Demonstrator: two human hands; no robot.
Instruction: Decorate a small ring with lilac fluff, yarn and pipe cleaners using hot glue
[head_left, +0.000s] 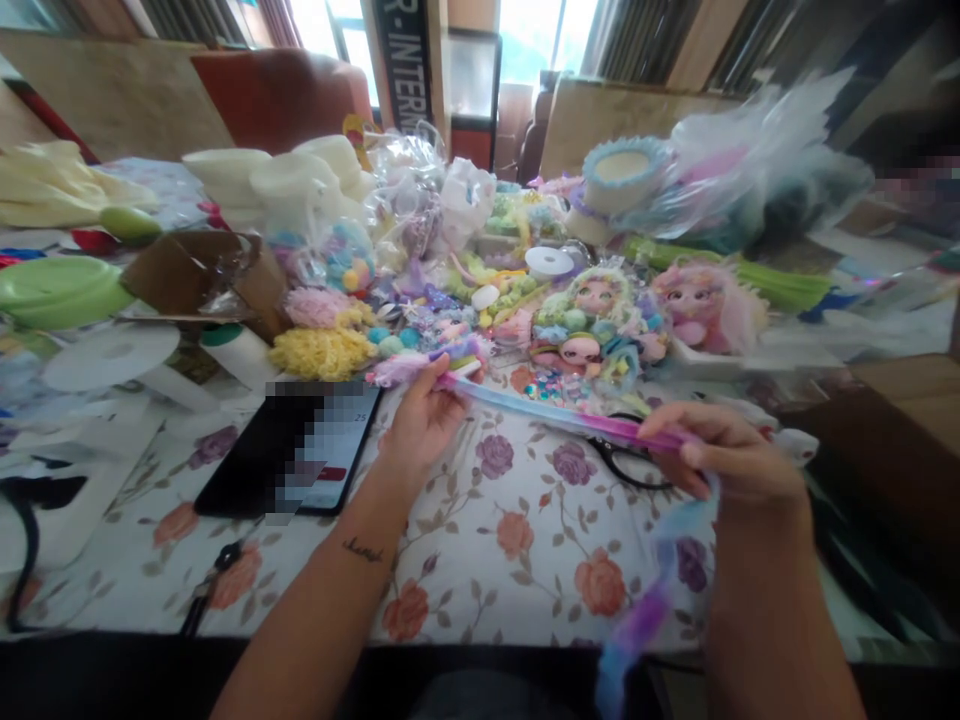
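Observation:
Both my hands stretch a long blue-pink-purple ribbon (551, 415) taut above the floral tablecloth (517, 530). My left hand (424, 420) is closed, pinching the ribbon's left end near a fluffy pink tuft. My right hand (720, 455) is closed round the ribbon's right part; its loose tail hangs down past the wrist toward the table's front edge. Black scissors (630, 465) lie on the cloth just under the ribbon, beside my right hand.
A phone (300, 450) lies left of my left hand. Behind the ribbon are doll-face decorations (592, 320), yellow and pink pom-poms (322, 350), a white ribbon spool (549, 262), plastic bags, a cardboard box (202, 275), green plates (56, 290). A black cable (22, 540) lies far left.

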